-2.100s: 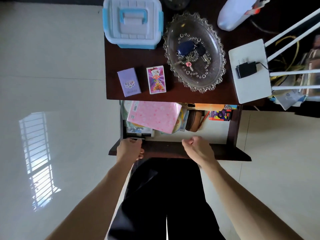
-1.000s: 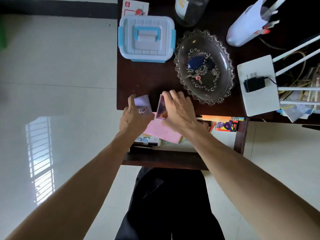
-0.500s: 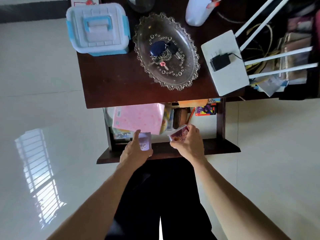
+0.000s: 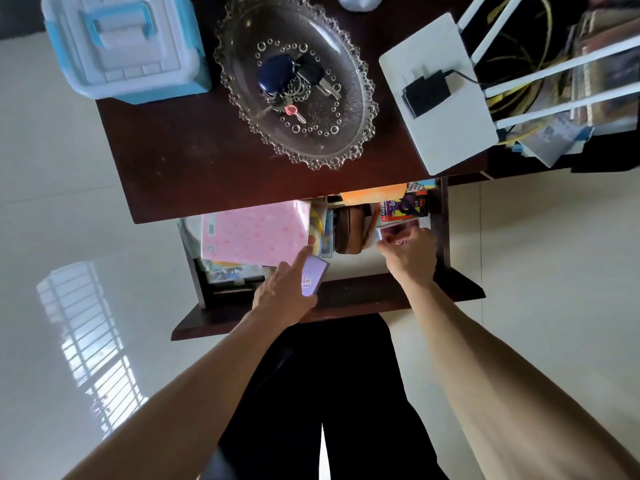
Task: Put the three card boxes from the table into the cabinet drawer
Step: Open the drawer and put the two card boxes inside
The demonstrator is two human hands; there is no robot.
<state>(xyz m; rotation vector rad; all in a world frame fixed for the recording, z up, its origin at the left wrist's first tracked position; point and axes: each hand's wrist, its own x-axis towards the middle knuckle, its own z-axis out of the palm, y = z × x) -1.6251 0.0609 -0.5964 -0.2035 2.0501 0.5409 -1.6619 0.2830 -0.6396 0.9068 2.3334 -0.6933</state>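
Observation:
The cabinet drawer point(image 4: 346, 296) stands pulled out below the dark table top point(image 4: 194, 157). My left hand point(image 4: 284, 292) grips a lilac card box point(image 4: 313, 275) over the drawer's front middle, beside a pink folder point(image 4: 256, 233). My right hand point(image 4: 410, 254) holds a pink and purple card box point(image 4: 396, 230) down inside the drawer's right part, next to a red and black box point(image 4: 403, 207) lying at the back right. No card box shows on the table top.
On the table stand a white and blue lidded box point(image 4: 121, 43), a glass dish point(image 4: 298, 77) with keys, and a white router point(image 4: 446, 102) with a black plug. The drawer also holds a brown case point(image 4: 348, 230) and papers. Pale floor tiles surround the cabinet.
Both hands picked the two card boxes off the table and carried them down to the drawer. The right hand has now moved its box to the drawer's right side.

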